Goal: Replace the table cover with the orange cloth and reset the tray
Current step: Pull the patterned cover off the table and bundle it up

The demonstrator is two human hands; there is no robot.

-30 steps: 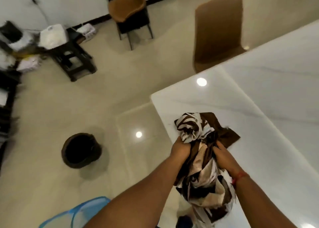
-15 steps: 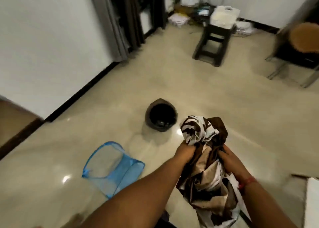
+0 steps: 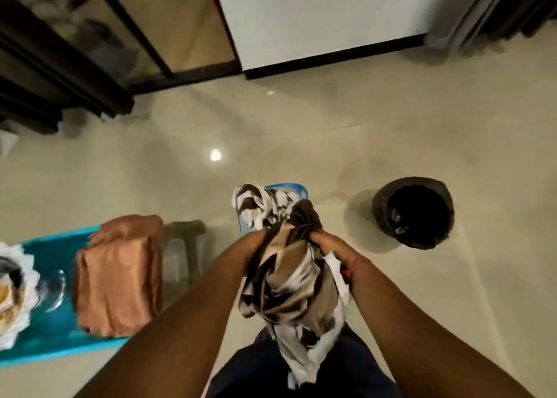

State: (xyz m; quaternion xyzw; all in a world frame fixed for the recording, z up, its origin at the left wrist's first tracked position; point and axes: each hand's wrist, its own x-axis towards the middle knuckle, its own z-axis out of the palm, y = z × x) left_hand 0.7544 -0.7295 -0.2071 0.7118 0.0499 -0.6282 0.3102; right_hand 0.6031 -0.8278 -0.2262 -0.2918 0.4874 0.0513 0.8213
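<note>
Both hands, left hand and right hand, have fingers clenched on the bunched brown-and-white cover at centre frame, right above the blue basket. The loose tail hanging low could snag or miss the basket when dropped. The orange cloth sits folded on the blue tray at lower left, so a careless swing might knock it.

Both hands' grip closed, forearms extended.

No readable text, labels, brands, numbers or signs anywhere in view.
</note>
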